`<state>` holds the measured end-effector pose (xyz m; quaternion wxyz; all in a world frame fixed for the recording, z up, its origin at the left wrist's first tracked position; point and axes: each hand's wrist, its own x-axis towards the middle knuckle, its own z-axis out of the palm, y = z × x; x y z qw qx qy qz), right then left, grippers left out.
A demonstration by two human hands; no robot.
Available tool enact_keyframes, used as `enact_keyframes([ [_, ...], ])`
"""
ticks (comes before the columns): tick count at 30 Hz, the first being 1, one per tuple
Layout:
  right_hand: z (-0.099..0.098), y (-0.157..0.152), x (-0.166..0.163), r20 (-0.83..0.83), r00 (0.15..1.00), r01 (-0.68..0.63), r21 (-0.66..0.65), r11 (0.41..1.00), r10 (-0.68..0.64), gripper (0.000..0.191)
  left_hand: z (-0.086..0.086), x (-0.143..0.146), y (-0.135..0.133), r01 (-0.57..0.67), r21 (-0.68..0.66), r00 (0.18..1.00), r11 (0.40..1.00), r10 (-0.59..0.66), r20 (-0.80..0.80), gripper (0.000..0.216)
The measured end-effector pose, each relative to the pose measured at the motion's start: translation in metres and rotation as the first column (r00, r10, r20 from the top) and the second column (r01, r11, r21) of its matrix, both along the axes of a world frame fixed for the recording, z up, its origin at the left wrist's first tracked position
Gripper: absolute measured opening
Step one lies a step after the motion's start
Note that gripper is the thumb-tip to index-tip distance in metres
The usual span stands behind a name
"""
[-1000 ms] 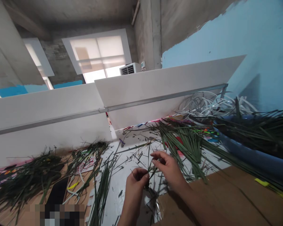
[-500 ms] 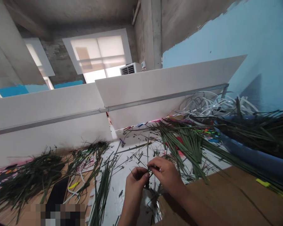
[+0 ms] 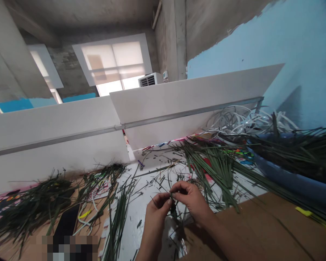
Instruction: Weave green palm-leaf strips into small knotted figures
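My left hand (image 3: 155, 211) and my right hand (image 3: 190, 200) meet low in the middle of the view, fingertips nearly touching. Both pinch a small bunch of thin green strips (image 3: 174, 208) held between them over the white table (image 3: 148, 203). The strips hang down from the fingers toward a cardboard box (image 3: 260, 232) at my right. Just beyond my right hand lies a fanned pile of long green strips (image 3: 214, 166).
A white partition board (image 3: 179, 105) closes the table's far side. A heap of dark green strips (image 3: 38, 206) and a black phone (image 3: 66, 224) lie at left. A blue tub (image 3: 290, 179) of strips and white coiled bands (image 3: 241, 119) stand at right.
My right hand has drawn back from the pile and closed in on my left hand, so both now pinch the strips together. The left hand has barely moved.
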<state>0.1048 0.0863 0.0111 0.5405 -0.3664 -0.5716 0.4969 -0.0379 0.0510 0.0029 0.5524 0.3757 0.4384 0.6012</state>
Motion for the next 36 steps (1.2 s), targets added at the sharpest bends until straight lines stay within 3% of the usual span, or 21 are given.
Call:
enact_keyframes([
  [10,0.001,-0.001,0.000,-0.047,0.998,-0.055,-0.059,0.997,0.053,0.012,0.005,-0.002,-0.005,0.024,-0.016,1.000,1.000,-0.024,-0.017,0.037],
  [18,0.002,-0.003,0.000,-0.040,0.997,-0.076,-0.072,0.995,0.073,0.012,-0.006,-0.002,0.000,0.016,-0.010,1.000,1.000,-0.016,0.000,0.046],
  [23,0.003,-0.004,0.001,0.005,0.996,-0.088,-0.061,0.994,0.088,0.011,-0.004,-0.003,0.000,0.002,0.019,0.999,1.000,-0.001,-0.046,0.038],
  [32,0.003,-0.005,0.003,0.159,0.983,0.076,0.072,0.995,-0.086,0.012,0.001,-0.003,-0.002,0.012,0.038,0.991,0.999,-0.007,-0.134,0.030],
  [36,0.004,-0.007,0.004,0.325,0.931,0.114,0.180,0.977,-0.169,0.010,0.007,-0.002,-0.005,0.003,0.024,0.992,1.000,0.000,-0.124,0.028],
])
